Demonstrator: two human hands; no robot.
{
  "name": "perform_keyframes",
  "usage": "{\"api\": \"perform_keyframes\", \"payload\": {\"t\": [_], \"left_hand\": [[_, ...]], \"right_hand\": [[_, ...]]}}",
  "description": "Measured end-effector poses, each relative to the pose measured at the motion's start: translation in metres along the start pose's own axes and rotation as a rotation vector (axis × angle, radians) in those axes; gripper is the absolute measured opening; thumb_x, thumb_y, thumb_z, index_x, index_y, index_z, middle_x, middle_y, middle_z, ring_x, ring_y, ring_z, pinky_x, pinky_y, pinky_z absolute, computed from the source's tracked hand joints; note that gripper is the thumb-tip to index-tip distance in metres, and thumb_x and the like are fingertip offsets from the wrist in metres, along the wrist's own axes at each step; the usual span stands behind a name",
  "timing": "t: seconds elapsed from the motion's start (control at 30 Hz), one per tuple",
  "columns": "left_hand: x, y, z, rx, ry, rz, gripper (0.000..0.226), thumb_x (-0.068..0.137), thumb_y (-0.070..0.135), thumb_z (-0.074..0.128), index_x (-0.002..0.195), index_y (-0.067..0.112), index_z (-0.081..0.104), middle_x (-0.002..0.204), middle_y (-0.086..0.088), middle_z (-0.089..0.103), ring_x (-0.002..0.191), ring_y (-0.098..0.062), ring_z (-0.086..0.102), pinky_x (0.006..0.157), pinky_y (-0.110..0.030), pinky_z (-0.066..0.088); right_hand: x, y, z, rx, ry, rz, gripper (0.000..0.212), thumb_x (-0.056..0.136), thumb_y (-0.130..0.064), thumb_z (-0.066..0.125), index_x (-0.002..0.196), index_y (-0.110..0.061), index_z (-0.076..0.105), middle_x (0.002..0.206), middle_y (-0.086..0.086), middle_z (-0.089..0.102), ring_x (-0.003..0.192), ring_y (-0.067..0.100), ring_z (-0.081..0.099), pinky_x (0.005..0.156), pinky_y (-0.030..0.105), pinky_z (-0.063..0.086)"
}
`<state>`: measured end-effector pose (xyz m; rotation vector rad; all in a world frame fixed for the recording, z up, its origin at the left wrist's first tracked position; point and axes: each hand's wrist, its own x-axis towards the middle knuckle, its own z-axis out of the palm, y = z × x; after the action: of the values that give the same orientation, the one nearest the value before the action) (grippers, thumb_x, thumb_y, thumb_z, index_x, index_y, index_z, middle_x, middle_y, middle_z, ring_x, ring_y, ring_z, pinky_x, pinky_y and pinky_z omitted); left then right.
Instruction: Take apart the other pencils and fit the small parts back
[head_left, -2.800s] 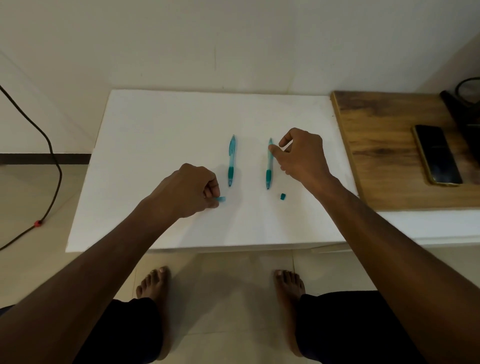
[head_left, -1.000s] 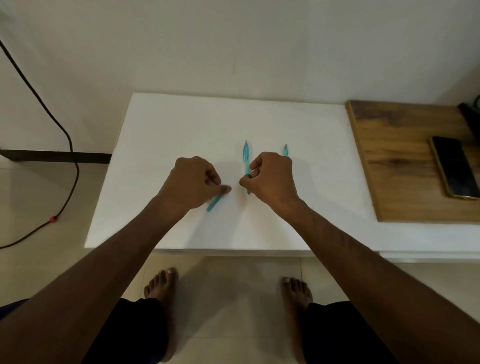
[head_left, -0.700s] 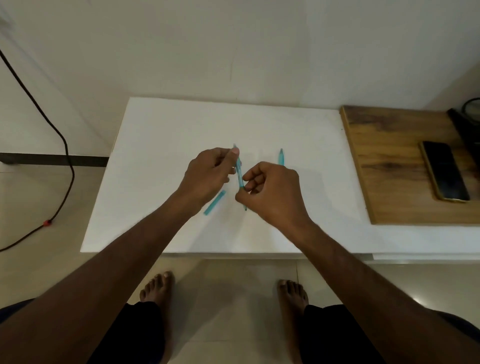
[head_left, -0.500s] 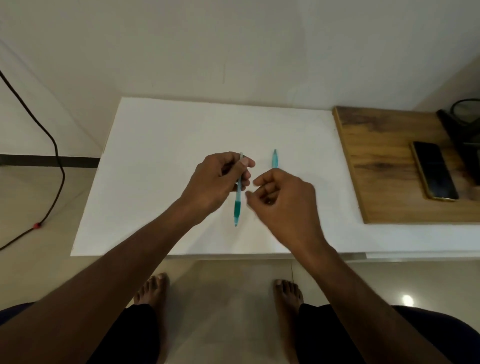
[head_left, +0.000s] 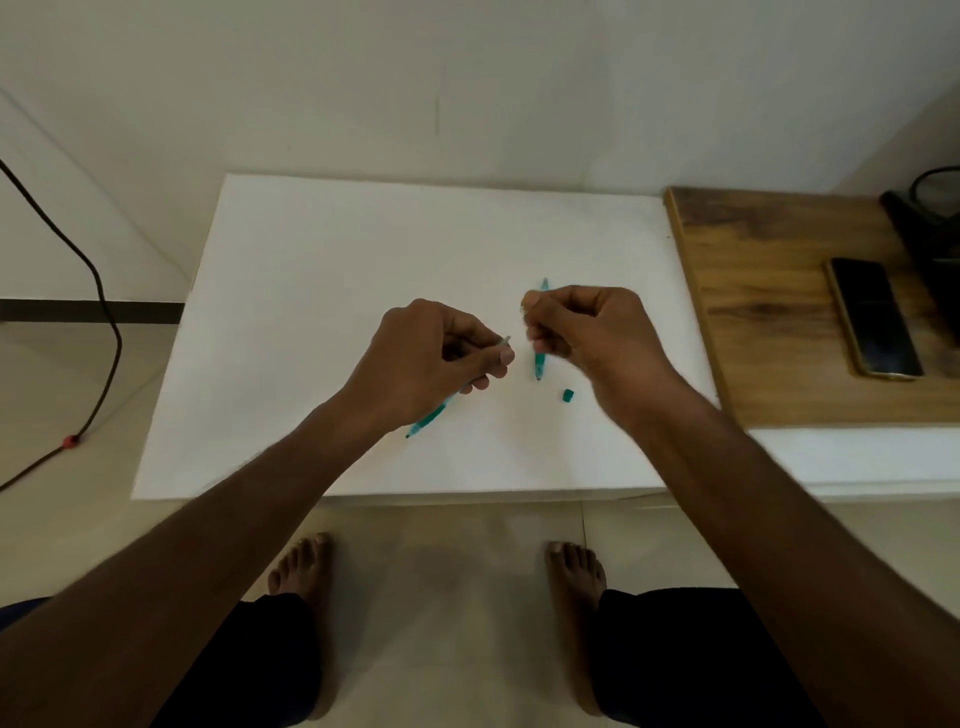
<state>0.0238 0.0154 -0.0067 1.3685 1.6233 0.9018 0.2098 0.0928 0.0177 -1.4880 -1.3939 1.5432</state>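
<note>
Head view: the left hand (head_left: 434, 364) grips a teal pen (head_left: 427, 421) tilted above the white table (head_left: 311, 291). The right hand (head_left: 587, 332) is curled, contents unclear. Best to steady the pen while aligning parts.

Pen (head_left: 431, 415), held in the left hand (head_left: 426, 364): translucent teal barrel, darker teal grip section, pale grey-white end.
Second pen (head_left: 539, 358), lying on the tabletop: same teal, darker toward the tip.
Small loose pen piece (head_left: 568, 396): solid dark teal.
Tabletop (head_left: 322, 291): plain matte white, no pattern.
Wooden board (head_left: 769, 322): mid-brown with darker streaked grain.
Phone (head_left: 875, 317): black glossy face, gold-toned edge.
Cable (head_left: 106, 322): dark brown-black, with one small red band (head_left: 71, 441).
Wall (head_left: 467, 78): off-white.
Floor (head_left: 441, 561): pale beige tiles.
Trousers (head_left: 675, 660): black.
</note>
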Motion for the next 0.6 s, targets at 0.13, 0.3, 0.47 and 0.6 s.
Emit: {"api": "perform_keyframes", "payload": {"t": [0.13,0.3,0.47,0.6], "left_hand": [[-0.002,-0.004,-0.003,-0.073,0.039,-0.058,0.016,0.098,0.037,0.074,0.097,0.024,0.082,0.084,0.011,0.081,0.074,-0.006,0.078,0.066,-0.015,0.059],[0.000,-0.004,-0.007,-0.083,0.085,-0.094,0.016,0.100,0.040,0.069,0.100,0.029,0.081,0.086,0.013,0.081,0.075,-0.007,0.078,0.061,-0.016,0.059],[0.004,-0.001,-0.007,-0.068,0.129,-0.125,0.017,0.102,0.037,0.067,0.101,0.027,0.080,0.085,0.014,0.080,0.074,-0.005,0.077,0.059,-0.014,0.057],[0.006,0.000,-0.012,-0.077,0.152,-0.137,0.019,0.102,0.038,0.066,0.101,0.027,0.081,0.086,0.013,0.081,0.075,-0.007,0.077,0.063,-0.019,0.062]], "right_hand": [[0.005,-0.003,-0.025,-0.259,0.107,-0.162,0.006,0.092,-0.029,0.083,0.093,-0.023,0.083,0.084,-0.006,0.082,0.079,0.010,0.080,0.079,0.029,0.065],[-0.004,0.023,-0.020,-0.818,-0.185,0.030,0.016,0.079,-0.028,0.094,0.080,-0.022,0.080,0.067,-0.008,0.078,0.062,0.003,0.076,0.053,0.009,0.054],[0.000,0.040,-0.009,-0.899,-0.178,0.060,0.024,0.076,-0.032,0.097,0.079,-0.018,0.077,0.070,-0.003,0.078,0.060,0.011,0.078,0.065,0.017,0.061],[0.003,0.041,-0.011,-0.963,-0.147,0.035,0.034,0.073,-0.048,0.095,0.077,-0.020,0.076,0.073,-0.003,0.076,0.065,0.013,0.075,0.073,0.021,0.059]]}}
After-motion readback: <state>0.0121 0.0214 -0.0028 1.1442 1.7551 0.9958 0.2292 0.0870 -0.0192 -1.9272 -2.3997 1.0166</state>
